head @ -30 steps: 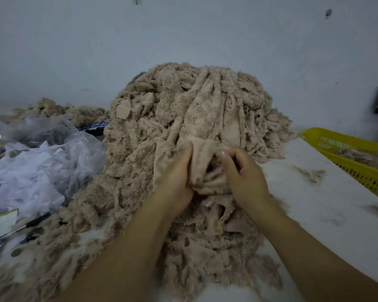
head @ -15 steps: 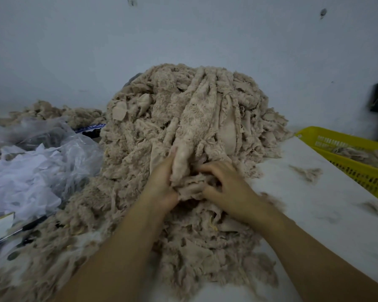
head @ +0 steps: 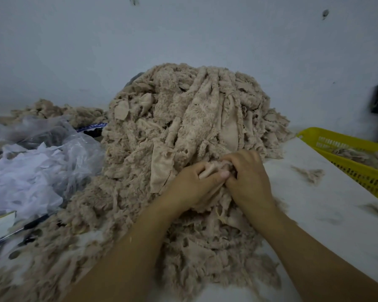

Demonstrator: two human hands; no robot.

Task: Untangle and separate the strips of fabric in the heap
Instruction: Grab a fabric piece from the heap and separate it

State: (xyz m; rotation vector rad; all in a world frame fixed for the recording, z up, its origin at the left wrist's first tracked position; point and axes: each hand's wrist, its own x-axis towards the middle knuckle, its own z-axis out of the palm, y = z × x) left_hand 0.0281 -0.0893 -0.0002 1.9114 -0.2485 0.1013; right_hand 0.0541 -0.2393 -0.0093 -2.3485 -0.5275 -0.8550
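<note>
A tall heap of tangled beige fabric strips (head: 190, 118) fills the middle of the white table (head: 327, 216) and rises against the wall. Both hands sit together low on the heap's front slope. My left hand (head: 192, 184) curls round a bunched beige strip (head: 210, 170), thumb pressed across it. My right hand (head: 248, 177) lies right beside it, fingers curled into the same bunch of fabric. The fingertips of both hands are partly buried in the cloth. A flat smooth beige strip (head: 162, 171) hangs just left of my left hand.
A yellow plastic basket (head: 340, 158) holding beige scraps stands at the right. Crumpled white fabric and clear plastic bags (head: 33, 171) lie at the left, with a pen (head: 20, 229) below them. A smaller beige pile (head: 59, 112) sits back left. Loose tufts (head: 310, 174) dot the table's right side.
Both hands have come lower down the heap's front and closer together. The fabric bunch that was held up between them is now pulled down and gripped tightly by both.
</note>
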